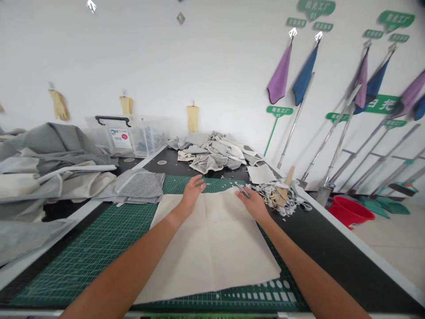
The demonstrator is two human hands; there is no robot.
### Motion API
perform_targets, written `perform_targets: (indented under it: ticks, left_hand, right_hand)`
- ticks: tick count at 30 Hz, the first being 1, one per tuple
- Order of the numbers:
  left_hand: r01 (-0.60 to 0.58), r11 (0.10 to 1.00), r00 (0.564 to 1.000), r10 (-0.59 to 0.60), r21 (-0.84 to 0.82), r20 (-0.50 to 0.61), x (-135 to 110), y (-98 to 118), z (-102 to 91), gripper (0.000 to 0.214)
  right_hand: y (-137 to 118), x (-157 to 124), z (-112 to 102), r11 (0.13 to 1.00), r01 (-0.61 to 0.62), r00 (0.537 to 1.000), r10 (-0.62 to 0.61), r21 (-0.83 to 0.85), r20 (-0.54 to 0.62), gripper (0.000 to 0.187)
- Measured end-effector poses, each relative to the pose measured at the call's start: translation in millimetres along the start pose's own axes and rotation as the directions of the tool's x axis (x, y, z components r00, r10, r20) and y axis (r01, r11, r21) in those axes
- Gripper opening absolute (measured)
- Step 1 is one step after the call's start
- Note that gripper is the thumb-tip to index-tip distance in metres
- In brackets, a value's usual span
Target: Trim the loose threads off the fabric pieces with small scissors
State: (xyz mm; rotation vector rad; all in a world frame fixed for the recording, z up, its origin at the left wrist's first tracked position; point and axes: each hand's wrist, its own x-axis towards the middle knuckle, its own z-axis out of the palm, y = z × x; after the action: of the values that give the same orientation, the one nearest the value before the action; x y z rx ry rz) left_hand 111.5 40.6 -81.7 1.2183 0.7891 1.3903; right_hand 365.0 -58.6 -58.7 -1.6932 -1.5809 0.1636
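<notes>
At far edge of cream cloth: left hand half-spread, empty; right hand, at right corner, gripping snips.

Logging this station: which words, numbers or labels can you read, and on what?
"阳光工厂 01": upper green sign on the wall.
"阳光工厂 01": lower green sign.
"把": green banner; preceding character unclear.
Too small or blurred to read fully: box label, other green signs.
</notes>
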Motion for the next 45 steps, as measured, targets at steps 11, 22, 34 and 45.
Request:
perform_targets:
  ticks: [11, 22, 34, 45]
  left_hand:
    - [-0.147, 0.84, 0.965, 0.238, 0.522, -0.111, 9.9, -13.5, -23.9, 0.056]
    - [-0.222, 0.677, 0.931, 0.36, 0.701, -0.053, 3.9, 3.7, -21.5, 0.064]
    - [-0.446, 0.612, 0.892, 0.366, 0.653, 0.266, -12.7, 16.7, -2.2, 0.036]
    - [-0.57, 0.624, 0.797, 0.262, 0.534, 0.544, -42.9, 17.7, 32.2, 0.024]
  right_hand:
    - [16.3, 4.0, 2.1, 0.993, -0.118, 0.993, 0.119, 0.026, -0.018, 0.038]
    - [15.7, 3.9, 1.8, 0.992, -0.118, 0.993, 0.119, 0.036, -0.016, 0.04]
    - [7.5, 2.7, -0.1, 0.997, -0.049, 0.999, 0.05, 0.062, -0.018, 0.041]
    - [-33.3, -13.7, -4.6, 0.965, 0.259, 0.943, -0.261, 0.038, 0.208, 0.043]
